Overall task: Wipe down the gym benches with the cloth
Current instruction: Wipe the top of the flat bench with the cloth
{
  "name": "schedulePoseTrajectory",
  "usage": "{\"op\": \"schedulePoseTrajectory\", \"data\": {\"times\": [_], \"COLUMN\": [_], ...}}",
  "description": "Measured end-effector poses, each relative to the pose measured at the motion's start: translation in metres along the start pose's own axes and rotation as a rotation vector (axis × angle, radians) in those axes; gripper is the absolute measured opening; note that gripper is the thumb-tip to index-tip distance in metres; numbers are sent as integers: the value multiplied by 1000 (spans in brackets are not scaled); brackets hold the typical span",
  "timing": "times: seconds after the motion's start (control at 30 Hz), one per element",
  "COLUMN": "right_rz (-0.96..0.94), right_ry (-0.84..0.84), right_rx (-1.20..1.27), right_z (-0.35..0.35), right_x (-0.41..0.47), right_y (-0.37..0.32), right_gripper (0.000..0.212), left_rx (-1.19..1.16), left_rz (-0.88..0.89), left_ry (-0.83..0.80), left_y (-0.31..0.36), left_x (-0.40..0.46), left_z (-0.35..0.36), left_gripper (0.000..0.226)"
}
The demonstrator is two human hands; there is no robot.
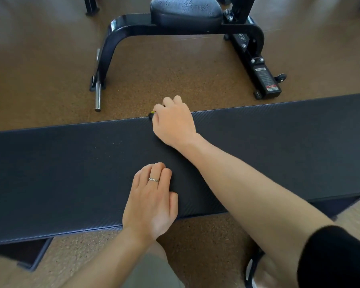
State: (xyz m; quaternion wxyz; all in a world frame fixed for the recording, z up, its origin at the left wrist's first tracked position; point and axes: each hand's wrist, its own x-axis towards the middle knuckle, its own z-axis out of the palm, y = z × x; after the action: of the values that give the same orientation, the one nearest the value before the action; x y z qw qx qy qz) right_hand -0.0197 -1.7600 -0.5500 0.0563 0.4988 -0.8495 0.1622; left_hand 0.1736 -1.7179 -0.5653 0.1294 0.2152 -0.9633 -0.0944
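Observation:
A long black padded bench (71, 173) runs across the view from left to right. My right hand (175, 121) lies at its far edge with the fingers curled round a small black and yellow object (152, 114); only a tip of it shows, so I cannot tell what it is. My left hand (152, 200), a ring on one finger, rests on the pad near the front edge with loosely bent fingers and holds nothing. No cloth is plainly in view.
Beyond the bench stands a second black gym bench (185, 11) on a curved black frame (112, 48) with a small wheel (281, 77) and a chrome peg (98, 96). Brown speckled floor (175, 80) lies between the two. My knees are below the front edge.

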Motion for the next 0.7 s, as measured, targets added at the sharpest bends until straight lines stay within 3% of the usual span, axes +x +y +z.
{"op": "schedulePoseTrajectory", "data": {"times": [0.13,0.3,0.4,0.57,0.7], "right_rz": [-12,377,433,184,-56], "right_ry": [132,180,190,157,106], "right_rx": [-70,-163,-196,6,29], "right_z": [-13,-52,-38,-8,-16], "right_x": [-16,-63,-58,-62,-92], "right_y": [65,179,134,3,12], "right_gripper": [37,39,36,23,31], "left_rx": [0,-3,-7,-2,3], "left_rz": [7,-6,0,6,12], "left_ry": [17,18,14,11,12], "left_y": [-3,-2,-2,-2,-2], "left_x": [-1,-1,-1,0,-1], "left_z": [2,3,4,4,1], "left_gripper": [31,34,33,29,30]}}
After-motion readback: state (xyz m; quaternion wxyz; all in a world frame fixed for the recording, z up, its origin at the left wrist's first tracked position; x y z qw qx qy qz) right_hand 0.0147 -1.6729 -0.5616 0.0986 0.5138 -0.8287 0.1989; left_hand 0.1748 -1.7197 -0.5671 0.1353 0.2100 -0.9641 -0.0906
